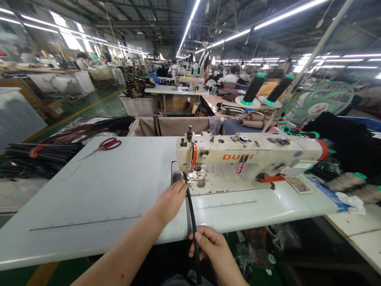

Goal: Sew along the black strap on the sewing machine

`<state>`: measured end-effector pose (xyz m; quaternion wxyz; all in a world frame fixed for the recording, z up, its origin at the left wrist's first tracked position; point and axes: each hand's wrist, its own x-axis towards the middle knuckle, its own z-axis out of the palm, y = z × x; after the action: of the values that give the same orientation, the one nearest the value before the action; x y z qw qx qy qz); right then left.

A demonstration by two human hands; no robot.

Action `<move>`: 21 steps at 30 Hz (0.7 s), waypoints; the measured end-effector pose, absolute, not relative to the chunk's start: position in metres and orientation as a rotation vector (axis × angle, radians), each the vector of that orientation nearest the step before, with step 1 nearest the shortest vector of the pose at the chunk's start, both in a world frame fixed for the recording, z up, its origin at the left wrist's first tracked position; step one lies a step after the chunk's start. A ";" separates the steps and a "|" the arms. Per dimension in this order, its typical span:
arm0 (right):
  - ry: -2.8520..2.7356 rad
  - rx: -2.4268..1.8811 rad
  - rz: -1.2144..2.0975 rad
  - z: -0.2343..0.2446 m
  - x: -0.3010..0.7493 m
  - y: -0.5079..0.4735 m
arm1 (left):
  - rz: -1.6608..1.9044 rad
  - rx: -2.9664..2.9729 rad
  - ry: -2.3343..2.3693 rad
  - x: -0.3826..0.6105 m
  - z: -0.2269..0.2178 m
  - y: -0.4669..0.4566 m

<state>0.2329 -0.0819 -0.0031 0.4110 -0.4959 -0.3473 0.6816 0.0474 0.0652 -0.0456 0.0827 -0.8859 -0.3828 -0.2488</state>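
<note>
A narrow black strap point(192, 208) runs from the needle area of a white sewing machine point(220, 153) down over the table's front edge. Close to the presser foot, my left hand point(172, 198) lies with its fingers together at the strap's upper end; whether they pinch it or only press on it is hard to see. Lower down, just past the table edge, my right hand point(208, 244) pinches the strap between thumb and fingers. The strap's far end under the machine head is hidden.
Red-handled scissors point(108, 145) lie on the white table point(89, 194) at the back left. Bundled black strips point(38, 157) are stacked beyond its left edge. Black thread cones point(253, 89) and a green fan point(320, 103) stand behind the machine. A fabric-lined bin point(172, 125) is behind the table.
</note>
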 end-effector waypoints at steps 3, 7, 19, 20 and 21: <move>-0.960 -1.214 1.691 -0.003 0.236 -0.082 | -0.738 -2.656 -1.109 0.046 -0.041 0.062; -1.160 -1.145 1.700 -0.005 0.242 -0.083 | -0.654 -2.665 -1.073 0.046 -0.036 0.060; -0.998 -1.220 1.634 -0.006 0.234 -0.080 | -0.679 -2.615 -1.019 0.046 -0.039 0.059; -0.955 -1.215 1.668 -0.004 0.233 -0.080 | -0.699 -2.615 -1.022 0.047 -0.039 0.060; -0.927 -1.211 1.698 -0.002 0.233 -0.080 | -0.714 -2.621 -1.027 0.047 -0.038 0.060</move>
<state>0.2333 -0.0797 -0.0021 0.4164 -0.4824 -0.3694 0.6763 0.0465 0.0597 -0.0381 0.1185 -0.8961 -0.3513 -0.2442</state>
